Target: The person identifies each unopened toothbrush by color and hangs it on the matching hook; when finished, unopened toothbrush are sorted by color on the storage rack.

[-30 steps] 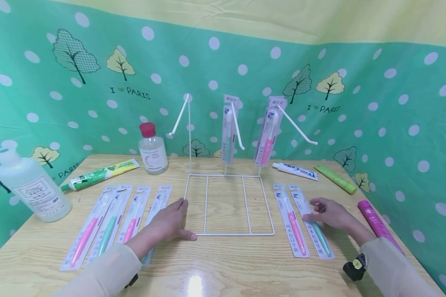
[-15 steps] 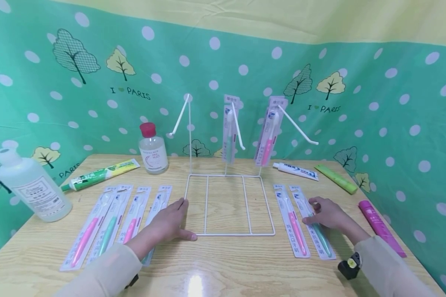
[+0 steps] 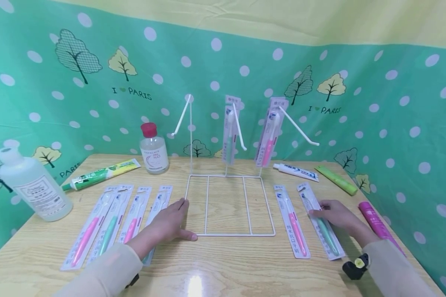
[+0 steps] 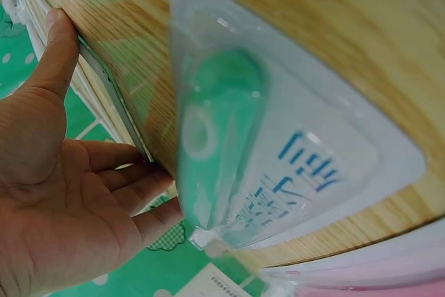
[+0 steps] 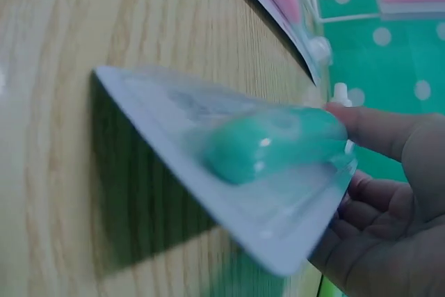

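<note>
My right hand (image 3: 336, 213) pinches a packaged green toothbrush (image 3: 326, 236) by its edges, thumb on one side and fingers on the other. In the right wrist view the pack (image 5: 278, 140) is tilted, its lower end off the wood with a shadow beneath. My left hand (image 3: 168, 222) rests at the front left corner of a white wire display rack (image 3: 230, 235), fingers extended and thumb along the front bar. A packaged green toothbrush (image 4: 222, 123) lies close by that hand. On the rack's hooks hang a green toothbrush pack (image 3: 228, 138) and pink toothbrush packs (image 3: 269, 140); the left hook (image 3: 181, 116) is bare.
A packaged pink toothbrush (image 3: 294, 225) lies right of the rack. Several packs, including a pink toothbrush (image 3: 85, 239), lie at left. Behind stand a red-capped bottle (image 3: 154, 154) and a pump-less white bottle (image 3: 37, 187). Toothpaste (image 3: 104, 173) and a magenta tube (image 3: 379, 225) lie near the edges.
My right hand has taken hold of the green toothbrush pack, lifted it slightly and shifted it right, away from the pink one. The left hand has stayed at the rack's corner.
</note>
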Demonstrator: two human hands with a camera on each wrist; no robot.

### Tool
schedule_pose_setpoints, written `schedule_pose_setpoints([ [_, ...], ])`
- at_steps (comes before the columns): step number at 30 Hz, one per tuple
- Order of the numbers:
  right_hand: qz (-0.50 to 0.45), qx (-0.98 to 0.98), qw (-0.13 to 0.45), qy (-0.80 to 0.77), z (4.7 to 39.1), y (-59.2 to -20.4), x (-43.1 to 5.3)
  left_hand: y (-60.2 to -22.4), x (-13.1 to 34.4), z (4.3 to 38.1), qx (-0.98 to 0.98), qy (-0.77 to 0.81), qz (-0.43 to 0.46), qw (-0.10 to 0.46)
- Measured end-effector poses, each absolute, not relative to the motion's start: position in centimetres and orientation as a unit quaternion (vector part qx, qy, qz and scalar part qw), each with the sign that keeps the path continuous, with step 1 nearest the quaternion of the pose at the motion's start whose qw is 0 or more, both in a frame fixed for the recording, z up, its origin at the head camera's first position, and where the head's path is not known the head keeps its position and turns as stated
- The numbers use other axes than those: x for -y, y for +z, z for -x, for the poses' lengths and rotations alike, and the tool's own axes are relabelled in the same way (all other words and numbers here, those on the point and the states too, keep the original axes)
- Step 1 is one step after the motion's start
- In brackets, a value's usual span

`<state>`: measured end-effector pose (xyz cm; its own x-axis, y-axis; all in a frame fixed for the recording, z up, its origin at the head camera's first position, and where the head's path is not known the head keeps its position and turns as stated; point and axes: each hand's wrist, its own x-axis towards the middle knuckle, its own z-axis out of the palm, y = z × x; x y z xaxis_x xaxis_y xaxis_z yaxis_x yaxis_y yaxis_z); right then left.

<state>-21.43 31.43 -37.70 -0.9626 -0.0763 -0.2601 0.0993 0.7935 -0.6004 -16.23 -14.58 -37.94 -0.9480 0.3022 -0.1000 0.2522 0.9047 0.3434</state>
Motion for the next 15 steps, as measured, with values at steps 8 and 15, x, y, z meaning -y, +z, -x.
schedule_pose_setpoints([
  [8, -0.022, -0.907, 0.138, -0.397, 20.6, -36.4, -31.9, -38.0, 14.6, 16.2, -0.973, 0.165, -0.142, 0.074],
  [15, 0.006, -0.892, 0.096, -0.442, 20.3, -34.4, -31.6, -38.0, 14.6, 16.3, -0.973, 0.164, -0.141, 0.076],
])
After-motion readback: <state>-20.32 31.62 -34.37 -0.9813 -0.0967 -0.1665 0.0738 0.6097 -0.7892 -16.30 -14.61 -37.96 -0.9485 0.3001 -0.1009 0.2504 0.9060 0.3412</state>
